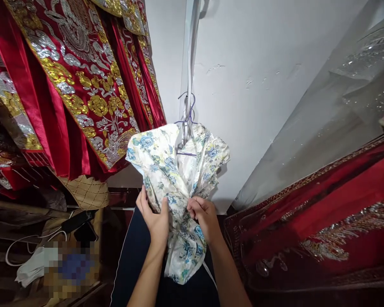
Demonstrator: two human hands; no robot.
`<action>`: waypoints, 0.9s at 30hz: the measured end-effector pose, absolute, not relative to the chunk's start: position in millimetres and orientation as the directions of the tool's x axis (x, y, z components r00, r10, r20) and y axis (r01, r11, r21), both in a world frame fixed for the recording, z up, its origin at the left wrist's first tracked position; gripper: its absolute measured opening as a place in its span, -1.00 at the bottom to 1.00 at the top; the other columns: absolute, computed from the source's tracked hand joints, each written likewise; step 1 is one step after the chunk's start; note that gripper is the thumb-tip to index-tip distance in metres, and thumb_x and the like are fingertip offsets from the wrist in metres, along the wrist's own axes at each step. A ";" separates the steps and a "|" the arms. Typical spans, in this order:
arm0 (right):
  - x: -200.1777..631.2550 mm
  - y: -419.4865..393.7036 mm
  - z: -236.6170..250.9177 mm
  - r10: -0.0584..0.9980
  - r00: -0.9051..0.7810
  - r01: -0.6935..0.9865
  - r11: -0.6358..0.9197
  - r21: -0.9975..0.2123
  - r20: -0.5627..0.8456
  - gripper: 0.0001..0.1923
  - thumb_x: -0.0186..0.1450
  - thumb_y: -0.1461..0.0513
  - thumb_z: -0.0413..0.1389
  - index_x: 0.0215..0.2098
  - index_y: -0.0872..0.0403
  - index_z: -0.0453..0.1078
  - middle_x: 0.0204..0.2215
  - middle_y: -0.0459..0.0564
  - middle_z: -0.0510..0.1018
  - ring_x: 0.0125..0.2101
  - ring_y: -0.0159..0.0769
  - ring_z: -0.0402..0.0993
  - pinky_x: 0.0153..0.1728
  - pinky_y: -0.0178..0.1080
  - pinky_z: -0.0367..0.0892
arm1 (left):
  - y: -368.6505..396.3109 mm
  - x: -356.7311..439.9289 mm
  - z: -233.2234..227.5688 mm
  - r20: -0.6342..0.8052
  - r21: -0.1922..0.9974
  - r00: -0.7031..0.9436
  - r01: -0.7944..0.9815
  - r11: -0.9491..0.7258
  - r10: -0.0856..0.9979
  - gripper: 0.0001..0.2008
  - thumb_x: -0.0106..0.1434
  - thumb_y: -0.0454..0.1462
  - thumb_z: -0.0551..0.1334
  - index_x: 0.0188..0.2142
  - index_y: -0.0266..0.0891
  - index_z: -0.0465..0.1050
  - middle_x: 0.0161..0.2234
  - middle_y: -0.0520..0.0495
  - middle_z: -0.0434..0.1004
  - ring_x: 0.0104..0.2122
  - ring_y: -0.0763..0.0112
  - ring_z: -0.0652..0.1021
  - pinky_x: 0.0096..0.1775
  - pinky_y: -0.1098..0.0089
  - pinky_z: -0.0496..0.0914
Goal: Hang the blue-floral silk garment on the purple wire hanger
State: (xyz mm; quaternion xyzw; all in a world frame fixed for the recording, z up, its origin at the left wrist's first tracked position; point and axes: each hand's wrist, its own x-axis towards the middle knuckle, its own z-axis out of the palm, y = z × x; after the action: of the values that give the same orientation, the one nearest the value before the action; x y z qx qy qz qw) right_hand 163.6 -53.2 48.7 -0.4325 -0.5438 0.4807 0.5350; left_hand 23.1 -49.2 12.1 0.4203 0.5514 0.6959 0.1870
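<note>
We grip the floral satin garment (176, 179) with our left hand (155, 219) and right hand (205, 217), bunching it beneath its purple wire hanger (187, 119) against the white wall (259, 85), beside the red embroidered robes (83, 85).

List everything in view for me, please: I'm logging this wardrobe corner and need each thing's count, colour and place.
floral garment: one, white with blue flowers, on a hanger at centre, bunched in both hands
hanger: one, purple wire, on the wall strip
embroidered robes: several, red with gold and silver, hanging upper left
red embroidered fabric: one, lower right
sheer covering: one, grey, sequinned, right
cable: one, white, lower left
left hand: gripping the garment
right hand: pinching the garment
</note>
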 end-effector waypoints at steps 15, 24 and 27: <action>177.7 8.5 129.7 0.988 -0.004 -0.199 0.152 -0.968 0.156 -0.66 0.26 0.01 0.22 -0.42 0.13 0.46 -0.70 -0.19 0.37 -0.72 -0.53 0.13 -0.70 -0.39 0.02 | -48.9 44.3 4.8 0.376 0.876 0.028 0.314 -0.365 0.926 -0.77 0.43 -0.16 0.12 -0.29 -0.21 0.44 -0.34 -0.03 0.45 -0.29 0.34 0.48 -0.21 0.38 0.32; 176.4 43.5 192.5 0.890 0.121 -0.165 0.456 -0.875 0.441 -0.71 0.36 0.08 0.12 -0.41 0.10 0.43 -0.71 -0.20 0.34 -0.72 -0.53 0.14 -0.69 -0.42 0.01 | -16.3 41.6 43.0 0.316 0.809 0.381 0.370 -0.457 0.869 -0.85 0.33 -0.32 0.16 -0.37 -0.23 0.44 -0.39 -0.03 0.52 -0.35 0.35 0.52 -0.26 0.38 0.37; 172.9 24.2 186.2 0.863 0.067 -0.070 0.505 -0.860 0.501 -0.70 0.38 0.10 0.10 -0.43 0.10 0.44 -0.71 -0.18 0.36 -0.69 -0.51 0.19 -0.63 -0.41 0.09 | -1.4 30.1 113.3 0.546 0.755 0.218 0.290 -0.588 0.809 -0.80 0.37 -0.30 0.17 -0.04 -0.21 0.47 -0.25 -0.06 0.60 -0.27 0.36 0.57 -0.15 0.35 0.43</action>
State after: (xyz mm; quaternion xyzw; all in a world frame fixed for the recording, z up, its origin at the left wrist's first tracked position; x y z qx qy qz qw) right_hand 172.9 24.2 186.2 -0.3420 -0.5795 0.3615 0.6454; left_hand 30.1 -1.4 113.3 0.7363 0.3730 0.5019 0.2584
